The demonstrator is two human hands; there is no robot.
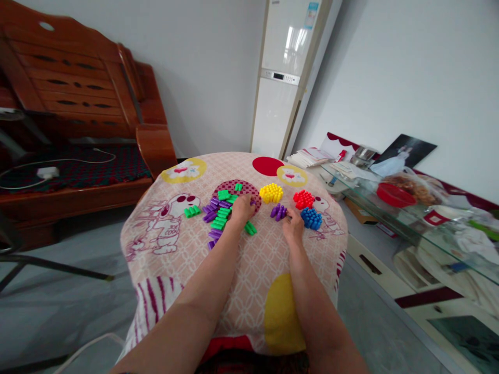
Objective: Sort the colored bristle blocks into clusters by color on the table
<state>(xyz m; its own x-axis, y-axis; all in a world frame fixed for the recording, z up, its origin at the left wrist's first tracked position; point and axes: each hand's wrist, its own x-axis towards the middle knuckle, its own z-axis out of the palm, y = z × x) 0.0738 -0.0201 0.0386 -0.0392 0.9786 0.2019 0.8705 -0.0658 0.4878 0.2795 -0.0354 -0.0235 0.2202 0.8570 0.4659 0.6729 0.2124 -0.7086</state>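
Note:
Loose green plastic pieces (220, 222) and purple plastic pieces (210, 209) lie mixed on the left half of the cloth-covered table (249, 291). Over the right edge of this mix is my left hand (242, 209), its fingers closed on a small purple piece (253, 202). My right hand (293, 226) has its fingers pinched at the right edge of a small purple group (278, 212); what lies between the fingertips is hidden. Around that group stand tight bunches of yellow pieces (271, 193), red pieces (303, 199) and blue pieces (311, 218).
Right of the table runs a glass-topped cabinet (366, 189) with papers, a red bowl (395, 195) and bags. A wooden bench (156, 148) stands at the left with a white charger (48, 172). Behind is a tall white air conditioner (275, 114).

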